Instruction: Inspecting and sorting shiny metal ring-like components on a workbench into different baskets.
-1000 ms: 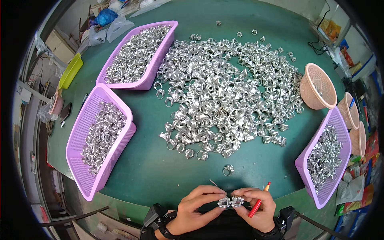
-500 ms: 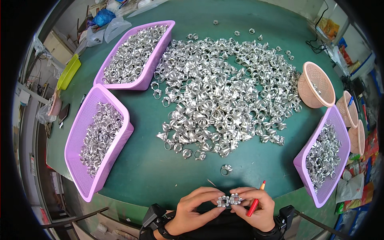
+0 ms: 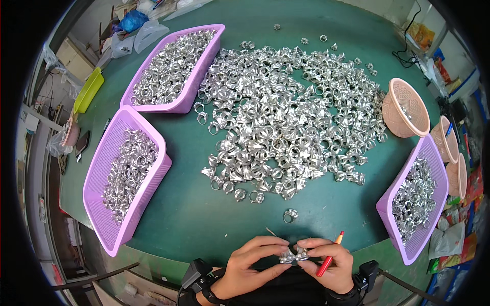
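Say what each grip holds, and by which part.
Left grip: a silvery metal ring, exact part unclear. Right grip: another silvery metal ring, exact part unclear, plus a red pencil-like stick, held near its middle.

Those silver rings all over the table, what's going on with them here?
A person has a ring in each hand: the left hand pinches one ring, and the right hand pinches another ring, close together. A red pen also sits in the right hand. Ahead, a big pile of rings covers the middle of the green table, with purple baskets of rings either side: two on the left and one on the right.
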